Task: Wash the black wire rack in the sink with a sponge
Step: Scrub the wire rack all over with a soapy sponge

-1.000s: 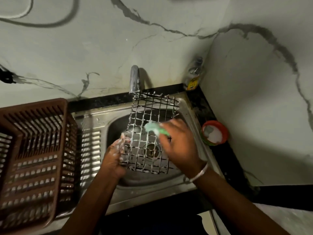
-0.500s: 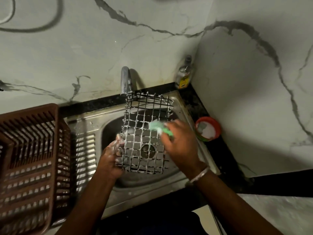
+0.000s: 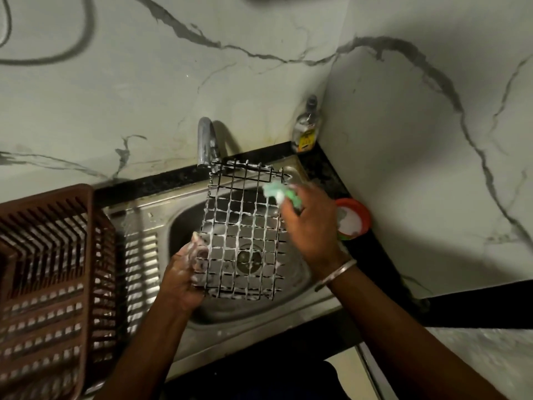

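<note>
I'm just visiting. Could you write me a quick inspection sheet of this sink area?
Surface: steel sink, wet, foam specks.
Job's things: black wire rack, foam-coated, held over the basin; green sponge at its far right corner.
Clutter: brown dish basket left; bottle in corner; red-rimmed tub right.
Grips: left hand holds rack's near left edge; right hand holds sponge.
Cables: dark cable looped on wall, upper left.
Surroundings: veined marble wall; tap behind rack.

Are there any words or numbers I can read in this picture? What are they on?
Bottle in the corner: the yellow label has dark print, too blurred to read.
Round red-rimmed tub beside the sink: no writing shows.
Nothing else carries words or numbers.
</note>
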